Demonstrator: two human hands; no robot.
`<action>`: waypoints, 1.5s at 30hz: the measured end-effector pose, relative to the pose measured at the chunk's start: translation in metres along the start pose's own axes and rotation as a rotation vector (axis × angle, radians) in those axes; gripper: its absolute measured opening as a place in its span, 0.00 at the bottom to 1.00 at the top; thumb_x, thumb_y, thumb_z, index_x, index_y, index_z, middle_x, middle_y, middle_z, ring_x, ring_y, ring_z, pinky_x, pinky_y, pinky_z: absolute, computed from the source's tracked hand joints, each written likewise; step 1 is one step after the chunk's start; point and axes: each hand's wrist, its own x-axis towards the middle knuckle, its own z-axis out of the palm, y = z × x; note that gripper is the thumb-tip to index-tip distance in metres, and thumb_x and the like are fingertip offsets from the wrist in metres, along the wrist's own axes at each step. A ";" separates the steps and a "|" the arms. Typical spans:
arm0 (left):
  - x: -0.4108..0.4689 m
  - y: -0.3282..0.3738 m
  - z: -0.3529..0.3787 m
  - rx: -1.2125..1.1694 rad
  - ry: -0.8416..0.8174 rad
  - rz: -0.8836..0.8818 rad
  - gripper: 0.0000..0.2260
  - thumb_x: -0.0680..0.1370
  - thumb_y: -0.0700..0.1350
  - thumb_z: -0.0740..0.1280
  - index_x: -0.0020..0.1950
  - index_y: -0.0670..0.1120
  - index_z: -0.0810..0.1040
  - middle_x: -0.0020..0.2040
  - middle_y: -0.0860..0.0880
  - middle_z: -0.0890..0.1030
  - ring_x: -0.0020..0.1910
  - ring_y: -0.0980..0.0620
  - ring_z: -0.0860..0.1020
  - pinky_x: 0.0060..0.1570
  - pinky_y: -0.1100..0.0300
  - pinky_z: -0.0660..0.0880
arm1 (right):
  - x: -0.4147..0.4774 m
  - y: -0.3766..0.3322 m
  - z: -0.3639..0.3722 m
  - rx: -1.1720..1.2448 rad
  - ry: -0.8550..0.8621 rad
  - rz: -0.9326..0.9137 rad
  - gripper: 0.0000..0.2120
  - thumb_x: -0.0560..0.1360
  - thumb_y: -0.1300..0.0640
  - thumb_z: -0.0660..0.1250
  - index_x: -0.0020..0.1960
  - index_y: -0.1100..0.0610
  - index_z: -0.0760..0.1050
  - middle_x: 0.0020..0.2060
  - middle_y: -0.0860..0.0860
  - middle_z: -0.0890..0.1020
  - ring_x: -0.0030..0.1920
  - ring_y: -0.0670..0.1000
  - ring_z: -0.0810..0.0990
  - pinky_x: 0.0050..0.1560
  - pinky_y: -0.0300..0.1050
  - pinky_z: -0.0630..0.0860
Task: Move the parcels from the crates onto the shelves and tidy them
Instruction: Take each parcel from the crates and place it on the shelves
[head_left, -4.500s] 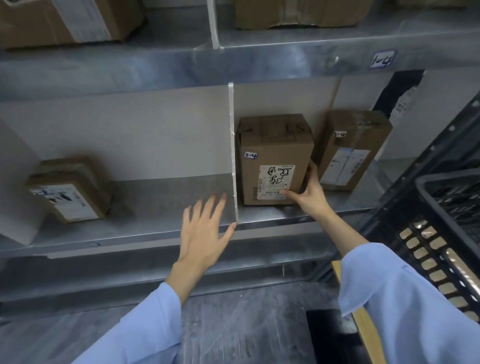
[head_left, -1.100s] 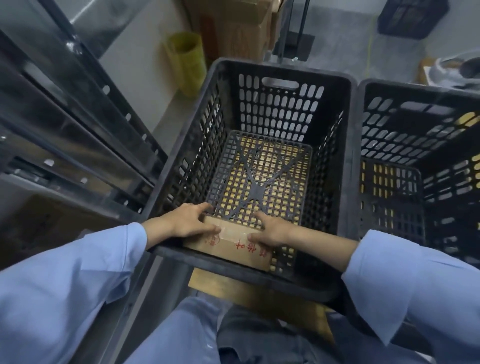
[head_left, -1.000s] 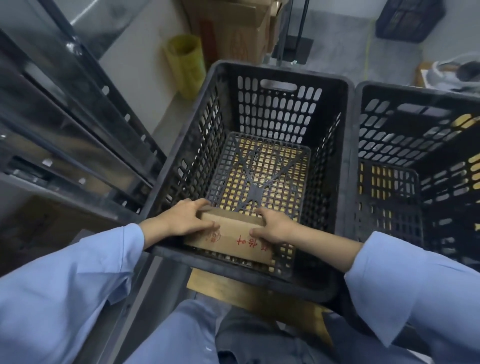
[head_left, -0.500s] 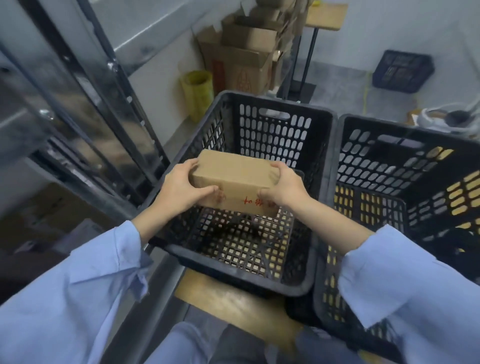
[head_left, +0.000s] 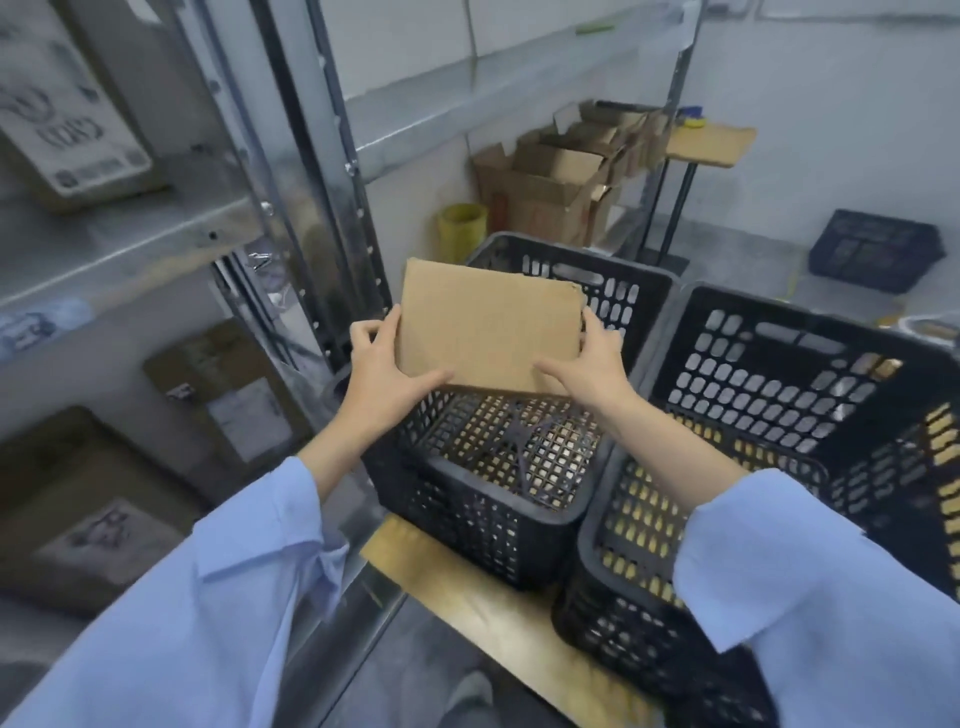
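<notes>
Above the near black crate (head_left: 483, 499), the brown parcel (head_left: 488, 327) is held clear between the left hand (head_left: 387, 371) and right hand (head_left: 587, 364), fingers curled round its edges — the carrying step, I judge — next a swing left to the metal shelves (head_left: 119, 244).

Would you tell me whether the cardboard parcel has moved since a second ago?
Yes. The cardboard parcel has risen from the floor of the left black crate to above its rim.

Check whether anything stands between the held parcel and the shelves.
The shelving's metal upright stands just left of the parcel, between it and the shelf; the parcel is already above the crate rim.
</notes>
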 end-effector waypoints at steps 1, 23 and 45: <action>-0.008 0.001 -0.002 -0.010 0.024 0.003 0.43 0.70 0.52 0.77 0.78 0.48 0.58 0.62 0.49 0.61 0.65 0.49 0.67 0.71 0.51 0.65 | -0.005 0.000 -0.003 -0.005 -0.010 -0.024 0.31 0.69 0.60 0.76 0.68 0.50 0.66 0.61 0.53 0.66 0.57 0.50 0.72 0.72 0.51 0.67; -0.156 0.024 -0.051 -0.090 0.250 0.118 0.39 0.72 0.49 0.76 0.77 0.55 0.58 0.67 0.59 0.67 0.66 0.59 0.68 0.64 0.57 0.65 | -0.109 0.002 -0.031 0.272 -0.211 -0.384 0.37 0.76 0.60 0.71 0.76 0.49 0.53 0.63 0.44 0.66 0.60 0.48 0.73 0.50 0.30 0.71; -0.200 0.021 -0.062 -0.163 0.319 0.101 0.31 0.71 0.48 0.78 0.67 0.54 0.63 0.68 0.53 0.69 0.66 0.52 0.72 0.67 0.50 0.71 | -0.132 0.003 -0.032 0.179 -0.237 -0.446 0.31 0.81 0.60 0.64 0.78 0.47 0.55 0.71 0.45 0.68 0.66 0.45 0.68 0.66 0.45 0.66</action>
